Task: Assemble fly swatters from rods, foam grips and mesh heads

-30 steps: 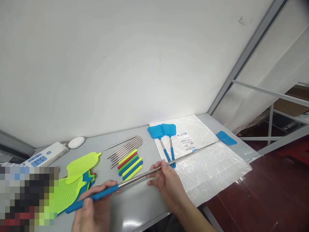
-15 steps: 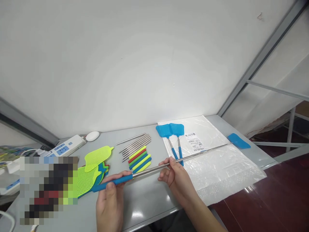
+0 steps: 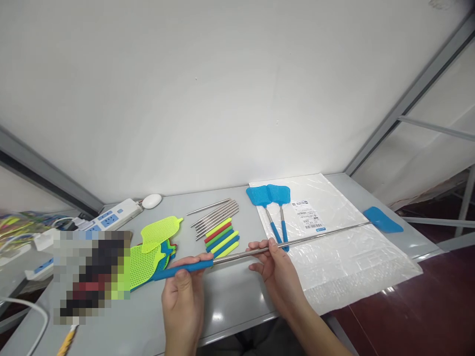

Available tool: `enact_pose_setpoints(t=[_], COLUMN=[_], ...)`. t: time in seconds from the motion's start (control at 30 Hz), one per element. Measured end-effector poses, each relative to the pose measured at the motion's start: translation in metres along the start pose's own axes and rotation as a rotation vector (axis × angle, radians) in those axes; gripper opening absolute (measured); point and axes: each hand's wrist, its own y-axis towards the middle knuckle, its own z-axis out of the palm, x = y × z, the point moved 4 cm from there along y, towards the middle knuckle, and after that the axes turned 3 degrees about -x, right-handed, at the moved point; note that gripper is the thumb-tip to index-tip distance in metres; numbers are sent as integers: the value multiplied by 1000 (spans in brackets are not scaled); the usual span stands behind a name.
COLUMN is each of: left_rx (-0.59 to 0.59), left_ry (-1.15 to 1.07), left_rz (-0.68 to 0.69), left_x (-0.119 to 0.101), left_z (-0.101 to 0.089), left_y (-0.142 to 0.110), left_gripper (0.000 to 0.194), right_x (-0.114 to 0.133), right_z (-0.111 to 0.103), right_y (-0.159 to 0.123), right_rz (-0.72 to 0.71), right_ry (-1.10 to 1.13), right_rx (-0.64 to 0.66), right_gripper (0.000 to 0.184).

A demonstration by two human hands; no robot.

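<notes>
A long fly swatter with a blue head [image 3: 383, 220], a drawn-out metal rod and a blue grip spans both hands. My left hand [image 3: 185, 291] is closed around the blue grip [image 3: 189, 269]. My right hand [image 3: 276, 269] pinches the metal rod [image 3: 319, 237] between thumb and fingers, partway along it. Two shorter blue fly swatters [image 3: 269, 198] lie on a white plastic mailer bag [image 3: 349, 262] just beyond the right hand. Colored grips [image 3: 224, 240] and several metal rods [image 3: 215, 217] lie behind the held rod. Loose swatter heads [image 3: 148, 262], yellow-green on top, are piled left of my left hand.
A white power strip [image 3: 115, 215] and a white oval object [image 3: 152, 200] sit at the back left of the grey table [image 3: 237, 301]. A pixelated patch covers something at the left. White cable [image 3: 37, 306] hangs at the left edge. The wall [image 3: 222, 109] rises behind.
The camera view has turned left, so everything shifts right in the picture. Both hands keep their hold on the long swatter, with its rod drawn out as before.
</notes>
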Motion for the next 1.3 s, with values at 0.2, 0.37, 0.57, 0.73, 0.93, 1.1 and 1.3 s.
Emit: enact_pose_setpoints(t=[0.2,0.37,0.57,0.73,0.93,1.1,1.3], left_rx=[81,-10,-161,-174,-58,-33,-170], left_ry=[3,-71,-88,-152,-200,-163,-165], left_rz=[-118,-111,-98,-66,-93,-59,-70], left_x=[21,15,-12,-14,-7,-17,-24], left_z=[16,30,15,17,39,37,22], left_y=[-23,-36,-19,-18,-34,-29,-17], left_gripper=[34,34,38,34,30,30,32], right_x=[-9,1,22,26,16,17,33], right_z=[16,28,11,12,26,22,3], right_y=[-13,-18,-13,-16,-21,-22,-16], right_rz=[22,-41,-183,-221,-160,-177,-304], right_ry=[-15,-116,-288,-295,-255,-324,-391], right_rx=[119,220,150,136,255,275,155], right_gripper=[33,36,33,32,27,29,19])
